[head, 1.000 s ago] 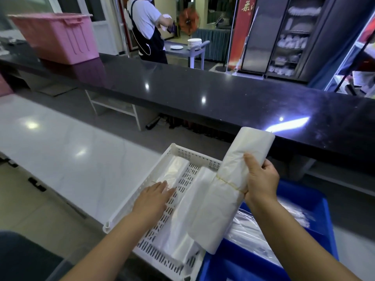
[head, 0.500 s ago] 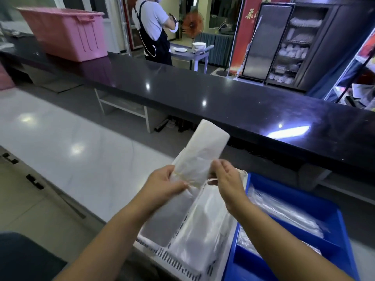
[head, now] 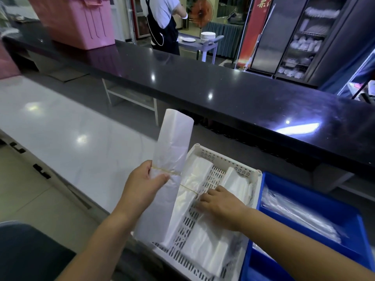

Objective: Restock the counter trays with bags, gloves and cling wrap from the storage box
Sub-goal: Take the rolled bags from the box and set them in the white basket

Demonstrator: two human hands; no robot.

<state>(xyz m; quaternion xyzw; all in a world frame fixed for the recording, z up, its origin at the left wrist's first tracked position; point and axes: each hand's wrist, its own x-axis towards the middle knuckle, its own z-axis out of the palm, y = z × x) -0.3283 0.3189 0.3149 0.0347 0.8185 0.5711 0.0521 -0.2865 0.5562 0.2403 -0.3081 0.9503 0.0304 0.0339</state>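
Note:
My left hand [head: 144, 184] grips a long white bundle of plastic bags [head: 171, 155] at its rubber band, holding it nearly upright over the left edge of the white slotted tray [head: 227, 159]. My right hand [head: 220, 203] lies palm down inside the tray, fingers spread on the bag bundles [head: 205, 246] lying there. A second bundle [head: 236, 184] rests along the tray's right side. The blue storage box [head: 316, 201] stands right of the tray with clear plastic packs [head: 298, 216] inside.
The tray and box sit on a white counter [head: 60, 134]. Behind it runs a higher black counter [head: 223, 92] carrying a pink crate [head: 77, 21]. A person in an apron [head: 164, 23] stands beyond, near a small table with stacked plates [head: 207, 36].
My right hand let go of the bundle and dropped onto the bags in the tray. My left hand now holds the bundle alone and has shifted it left.

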